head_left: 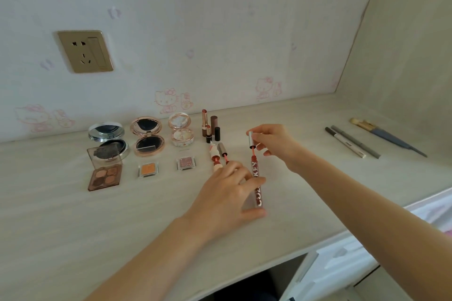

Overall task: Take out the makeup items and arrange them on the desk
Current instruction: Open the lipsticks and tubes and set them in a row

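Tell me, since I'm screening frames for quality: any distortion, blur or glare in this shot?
Head view: wide-angle bending curves the desk edge; the left hand is slightly blurred over the lip gloss tube; soft even light, with faint shadows; mild reflections in the compact mirrors.

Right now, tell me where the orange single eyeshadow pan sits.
In the head view, the orange eyeshadow pan lies left of centre on the desk, between the four-colour palette and the pink pan, before the rose-gold compact.
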The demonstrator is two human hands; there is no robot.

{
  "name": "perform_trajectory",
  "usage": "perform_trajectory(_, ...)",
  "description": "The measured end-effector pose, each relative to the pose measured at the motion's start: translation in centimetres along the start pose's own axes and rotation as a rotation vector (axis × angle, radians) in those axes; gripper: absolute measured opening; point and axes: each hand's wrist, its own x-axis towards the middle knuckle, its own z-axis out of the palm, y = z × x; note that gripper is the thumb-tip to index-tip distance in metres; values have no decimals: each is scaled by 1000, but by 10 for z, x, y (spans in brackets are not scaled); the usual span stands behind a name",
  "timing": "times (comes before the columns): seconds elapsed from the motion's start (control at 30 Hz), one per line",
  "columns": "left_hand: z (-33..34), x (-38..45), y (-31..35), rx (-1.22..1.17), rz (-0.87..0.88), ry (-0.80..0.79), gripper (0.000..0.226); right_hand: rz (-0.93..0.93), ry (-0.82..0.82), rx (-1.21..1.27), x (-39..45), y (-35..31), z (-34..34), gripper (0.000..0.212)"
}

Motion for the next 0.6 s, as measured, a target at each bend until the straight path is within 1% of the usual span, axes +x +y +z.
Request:
perform_trajectory(0.13, 4, 1, -2, 9, -6, 37, 58, 28, -51, -62, 13, 3, 9, 17)
perform_trajectory(0.27, 4, 1, -7, -2, -16, 116, 47, 37, -93, -80, 23, 2, 18, 14)
perform_trajectory(0.43, 10, -1, -13, -48, -18, 102, 44, -2, -126, -187, 30, 0, 25, 17)
perform_trajectory(0.6, 15, 1, -14, -103, -60, 114, 43, -34, -144, -306, 37, -4, 33, 20)
